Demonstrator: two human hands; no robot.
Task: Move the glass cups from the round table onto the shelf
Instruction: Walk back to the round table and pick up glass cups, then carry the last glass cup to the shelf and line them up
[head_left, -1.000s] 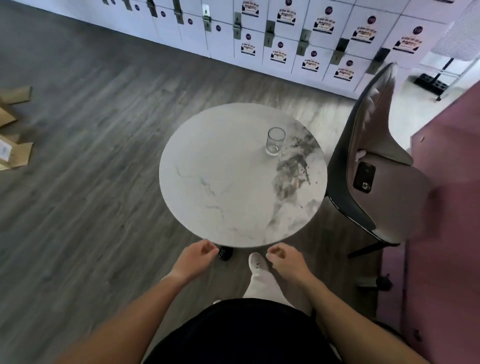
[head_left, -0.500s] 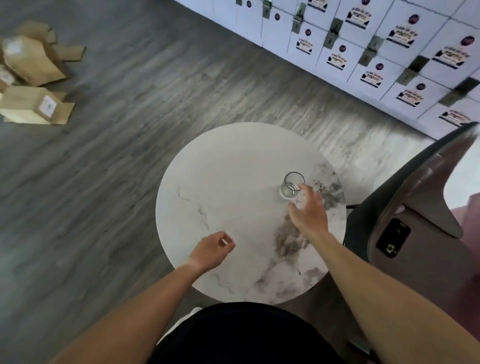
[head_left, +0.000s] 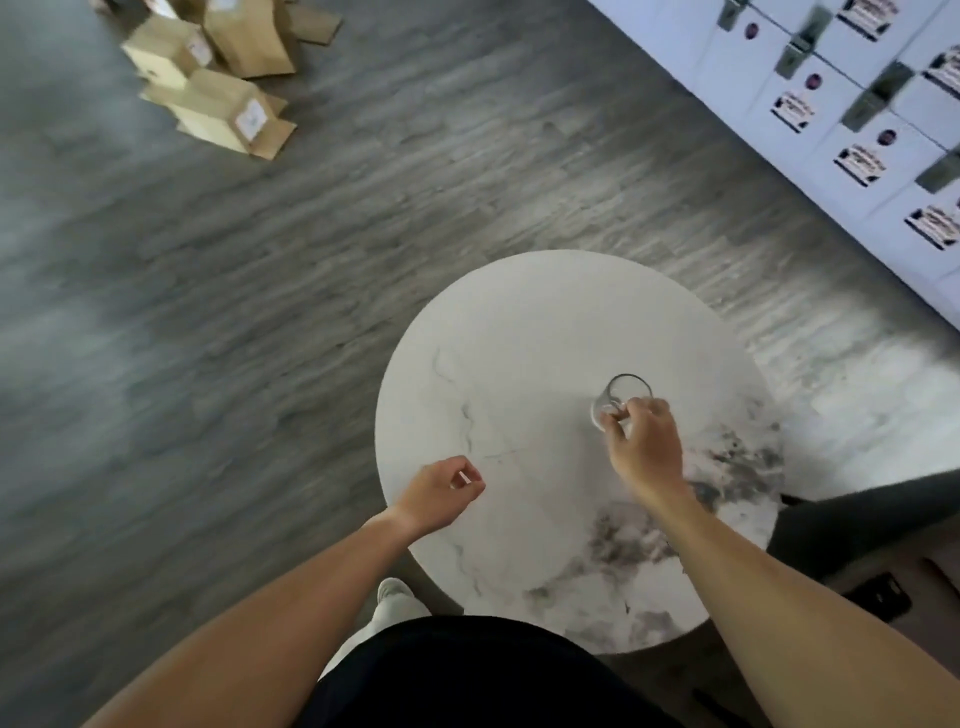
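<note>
Head view: cardboard boxes (head_left: 218, 78) are lying on the floor far left; left hand (head_left: 439, 493) is hovering over the round table (head_left: 519, 332) edge, fingers loosely curled, holding nothing. Right hand (head_left: 644, 441) is gripping the glass cup (head_left: 621, 397) above the tabletop's right half; white lockers (head_left: 857, 119) are running along the far right.

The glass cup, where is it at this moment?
In the head view, the glass cup stands on the right half of the round marble table, gripped by the right hand.
</note>
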